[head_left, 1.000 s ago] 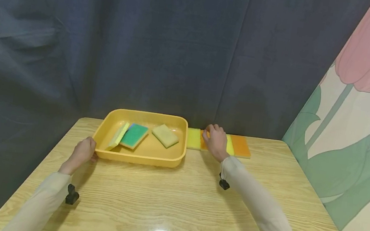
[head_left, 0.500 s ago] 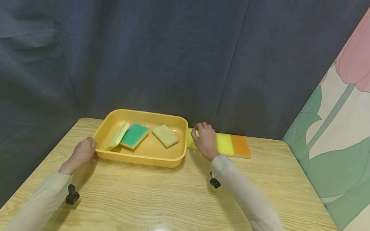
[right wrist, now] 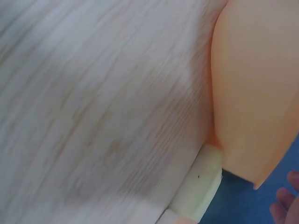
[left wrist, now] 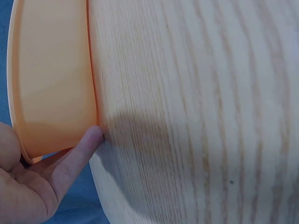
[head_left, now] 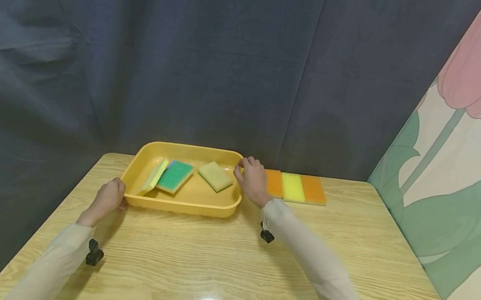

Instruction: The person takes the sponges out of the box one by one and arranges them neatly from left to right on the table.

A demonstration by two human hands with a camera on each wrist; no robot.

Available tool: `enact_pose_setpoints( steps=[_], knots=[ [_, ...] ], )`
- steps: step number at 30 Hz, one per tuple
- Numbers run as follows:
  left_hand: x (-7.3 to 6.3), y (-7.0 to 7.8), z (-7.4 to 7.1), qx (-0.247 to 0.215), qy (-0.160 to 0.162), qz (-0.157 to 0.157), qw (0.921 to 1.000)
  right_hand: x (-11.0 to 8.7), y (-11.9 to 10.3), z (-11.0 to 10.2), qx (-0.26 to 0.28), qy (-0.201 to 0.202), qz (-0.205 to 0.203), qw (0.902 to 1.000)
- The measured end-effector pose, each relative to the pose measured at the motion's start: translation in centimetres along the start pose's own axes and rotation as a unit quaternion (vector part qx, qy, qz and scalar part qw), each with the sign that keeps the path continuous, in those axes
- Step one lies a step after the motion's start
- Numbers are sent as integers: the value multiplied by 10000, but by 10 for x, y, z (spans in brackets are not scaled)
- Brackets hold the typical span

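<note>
**Left hand (head_left: 108, 196) on the tray (head_left: 180, 207), right hand (head_left: 253, 178) free at its other end**

The yellow tray sits at the far side of the table (head_left: 189, 265), left of centre. It looks like thin, smooth plastic: probably light and fairly stiff, perhaps a little slippery on the wood. The rim at its two short ends seems the best place to hold it. Inside, a yellow sponge (head_left: 153, 178) leans by the left wall, a green-topped sponge (head_left: 175, 177) tilts beside it, and a pale sponge (head_left: 215, 176) lies farther right. All should be soft, light and hard to damage, easily pinched by their edges.

The left hand grips the tray's near left corner, thumb at the rim and a finger under the wall, nearly closed. The right hand hangs over the right rim, fingers loosely bent, apparently holding nothing; the right wrist view shows its fingertips apart from the tray. A row of sponges (head_left: 293, 187) lies to the right.
</note>
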State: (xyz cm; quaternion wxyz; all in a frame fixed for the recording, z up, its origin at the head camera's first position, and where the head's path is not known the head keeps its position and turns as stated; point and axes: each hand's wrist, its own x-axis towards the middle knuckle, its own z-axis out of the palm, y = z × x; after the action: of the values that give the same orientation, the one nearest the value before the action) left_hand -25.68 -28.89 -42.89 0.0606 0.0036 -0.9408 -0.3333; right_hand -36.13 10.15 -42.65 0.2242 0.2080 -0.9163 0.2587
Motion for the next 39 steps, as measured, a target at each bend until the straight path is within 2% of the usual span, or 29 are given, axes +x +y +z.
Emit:
enact_pose_setpoints(
  steps=[7,17,28,34,39],
  knots=[
    [-1,1,0,14,14,-36,10000,2,-11,6,-70,43,-360,9993],
    [1,-3,1,-20,43,23,10000,4,-15,14,-133,-214,-600,9979],
    [1,0,0,180,69,-6,9998,5,-17,24,-370,-1161,-640,9905],
    [-1,0,1,31,3,-61,10000,6,-22,29,-732,-1635,-659,9816],
    [-1,3,-1,137,47,-47,9999,8,-25,28,-863,-2104,-608,9719]
  ],
)
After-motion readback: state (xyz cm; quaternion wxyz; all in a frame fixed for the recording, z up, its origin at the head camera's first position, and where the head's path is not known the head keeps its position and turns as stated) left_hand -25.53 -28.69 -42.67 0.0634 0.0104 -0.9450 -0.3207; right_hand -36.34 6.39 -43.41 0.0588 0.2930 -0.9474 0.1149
